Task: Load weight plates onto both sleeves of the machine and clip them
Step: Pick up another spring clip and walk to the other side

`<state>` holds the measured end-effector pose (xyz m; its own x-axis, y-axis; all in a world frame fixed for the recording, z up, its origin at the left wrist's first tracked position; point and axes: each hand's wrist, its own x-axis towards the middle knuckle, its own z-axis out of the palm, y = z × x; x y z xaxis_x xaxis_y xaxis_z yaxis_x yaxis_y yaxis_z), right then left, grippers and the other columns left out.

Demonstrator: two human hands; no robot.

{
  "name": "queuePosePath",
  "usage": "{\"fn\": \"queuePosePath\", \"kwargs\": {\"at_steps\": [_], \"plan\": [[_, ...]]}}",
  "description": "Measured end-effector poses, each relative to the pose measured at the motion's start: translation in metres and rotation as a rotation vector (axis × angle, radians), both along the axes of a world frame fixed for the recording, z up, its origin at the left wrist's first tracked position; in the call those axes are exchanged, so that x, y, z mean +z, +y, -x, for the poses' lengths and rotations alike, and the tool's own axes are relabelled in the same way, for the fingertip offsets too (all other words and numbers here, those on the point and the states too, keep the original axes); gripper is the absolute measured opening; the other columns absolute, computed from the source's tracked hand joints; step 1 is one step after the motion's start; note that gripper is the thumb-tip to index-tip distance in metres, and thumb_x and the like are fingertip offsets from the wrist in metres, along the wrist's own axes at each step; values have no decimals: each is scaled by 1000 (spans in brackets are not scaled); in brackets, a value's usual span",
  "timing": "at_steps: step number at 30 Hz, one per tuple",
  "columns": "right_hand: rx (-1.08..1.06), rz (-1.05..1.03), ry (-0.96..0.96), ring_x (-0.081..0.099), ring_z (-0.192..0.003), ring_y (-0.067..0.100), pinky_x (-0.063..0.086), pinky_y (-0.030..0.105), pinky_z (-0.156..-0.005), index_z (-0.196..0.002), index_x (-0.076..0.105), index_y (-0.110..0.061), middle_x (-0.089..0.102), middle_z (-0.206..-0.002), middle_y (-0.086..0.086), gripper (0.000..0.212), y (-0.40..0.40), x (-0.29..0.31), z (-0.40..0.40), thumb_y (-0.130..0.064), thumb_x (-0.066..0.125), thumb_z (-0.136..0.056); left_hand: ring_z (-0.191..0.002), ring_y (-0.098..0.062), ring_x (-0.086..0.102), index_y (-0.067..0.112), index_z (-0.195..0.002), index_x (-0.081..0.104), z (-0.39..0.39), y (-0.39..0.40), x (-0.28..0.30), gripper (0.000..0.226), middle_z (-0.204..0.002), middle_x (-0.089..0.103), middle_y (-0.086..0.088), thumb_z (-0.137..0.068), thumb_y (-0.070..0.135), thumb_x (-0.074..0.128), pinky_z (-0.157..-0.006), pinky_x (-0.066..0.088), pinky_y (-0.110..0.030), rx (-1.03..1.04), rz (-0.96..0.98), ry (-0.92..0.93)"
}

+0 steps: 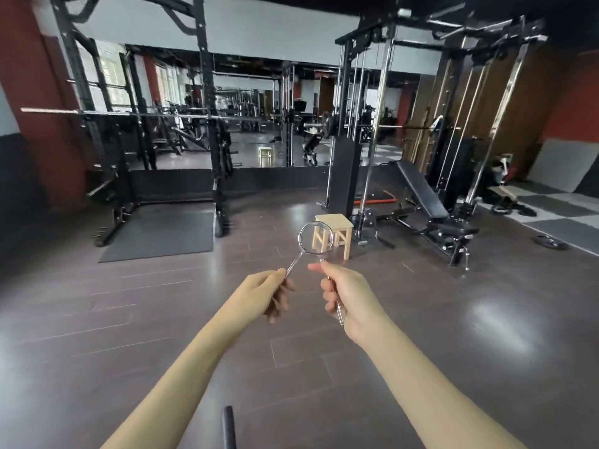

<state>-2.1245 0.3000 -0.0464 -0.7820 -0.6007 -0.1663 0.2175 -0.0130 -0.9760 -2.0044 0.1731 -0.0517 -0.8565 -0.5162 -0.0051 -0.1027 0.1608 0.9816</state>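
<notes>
a small wooden stool (pixel 335 233) stands on the dark plank floor (pixel 129 319) straight ahead, just beyond the hands, and part of it shows through the ring of the clip. right of the stool a black adjustable bench (pixel 424 202) sits tilted inside the cable machine (pixel 405 118), whose bar carries a weight plate (pixel 327 124) on its near-left end. one loose plate (pixel 551 244) lies flat on the floor well to the right, near grey mats. to the left a black power rack (pixel 207 124) holds a bare barbell (pixel 129 113) across its hooks, with a dark mat (pixel 155 234) under it; a wall mirror behind repeats the room. a dark rod end (pixel 229 426) pokes in at the bottom edge (what it belongs to cannot be told)

both forearms reach forward, level, wrists close together. the chrome spring clip (pixel 316 238) is held in the air between them, ring uppermost: the left hand (pixel 265 291) curls round one handle, the right hand (pixel 346 296) grips the other, whose tip sticks out below its palm, thumb pointing left
</notes>
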Motion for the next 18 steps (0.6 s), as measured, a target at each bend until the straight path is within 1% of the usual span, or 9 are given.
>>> {"fn": "queuePosePath", "kwargs": {"at_steps": [3, 5, 6, 8, 9, 11, 13, 15, 18], "plan": [[80, -5, 53, 35, -45, 9, 30, 19, -43, -98, 73, -13, 45, -59, -4, 25, -26, -8, 50, -26, 52, -103, -34, -10, 31, 12, -82, 60, 44, 0, 2, 34, -51, 47, 3, -106, 32, 46, -59, 53, -26, -7, -186, 108], [134, 11, 71, 42, -42, 11, 35, 19, -40, -97, 68, -10, 51, -57, 0, 24, -51, -14, 69, -22, 49, -104, -33, -8, 25, 18, -73, 58, 69, 1, 3, 35, -48, 41, 6, -104, 33, 51, -55, 54, -25, 8, -334, 170], [167, 27, 91, 46, -39, 11, 35, 17, -37, -97, 67, -11, 52, -53, 1, 24, -65, -16, 79, -21, 46, -104, -33, -8, 28, 20, -71, 58, 84, -1, 3, 36, -49, 42, 6, -103, 33, 52, -53, 52, -25, 19, -372, 202], [262, 67, 86, 49, -36, 11, 34, 14, -36, -102, 68, -15, 53, -48, 2, 25, -95, -22, 101, -21, 43, -104, -38, -11, 43, 19, -72, 57, 115, -10, 3, 34, -54, 47, 3, -103, 32, 52, -53, 51, -26, 58, -382, 221], [319, 94, 43, 53, -42, 13, 39, 16, -39, -106, 69, -16, 55, -54, 7, 27, -112, -25, 113, -21, 42, -104, -43, -13, 50, 19, -74, 56, 130, -18, 4, 33, -56, 49, 2, -104, 32, 51, -56, 54, -28, 94, -359, 193], [417, 149, -65, 59, -63, 19, 47, 23, -54, -110, 71, -18, 59, -79, 15, 31, -152, -34, 140, -27, 42, -103, -53, -17, 61, 21, -75, 57, 160, -44, 4, 31, -58, 54, 2, -104, 31, 50, -68, 61, -38, 181, -299, 119], [483, 170, -111, 58, -72, 23, 46, 28, -63, -105, 74, -23, 57, -85, 15, 30, -197, -43, 166, -35, 47, -100, -67, -21, 66, 23, -79, 60, 185, -79, 0, 27, -65, 58, 0, -103, 30, 51, -80, 62, -47, 255, -269, 81], [544, 171, -125, 64, -71, 22, 50, 28, -63, -99, 77, -27, 64, -77, 11, 27, -245, -47, 187, -44, 61, -85, -82, -29, 67, 19, -92, 62, 205, -120, 1, 19, -73, 61, -3, -104, 30, 51, -83, 62, -46, 308, -266, 69], [622, 206, -178, 72, -69, 13, 57, 25, -57, -97, 78, -23, 73, -72, 2, 45, -320, -49, 212, -48, 74, -60, -69, -31, 70, 7, -111, 60, 227, -184, 5, 25, -67, 67, -5, -103, 29, 52, -72, 63, -37, 348, -298, 67]]}}
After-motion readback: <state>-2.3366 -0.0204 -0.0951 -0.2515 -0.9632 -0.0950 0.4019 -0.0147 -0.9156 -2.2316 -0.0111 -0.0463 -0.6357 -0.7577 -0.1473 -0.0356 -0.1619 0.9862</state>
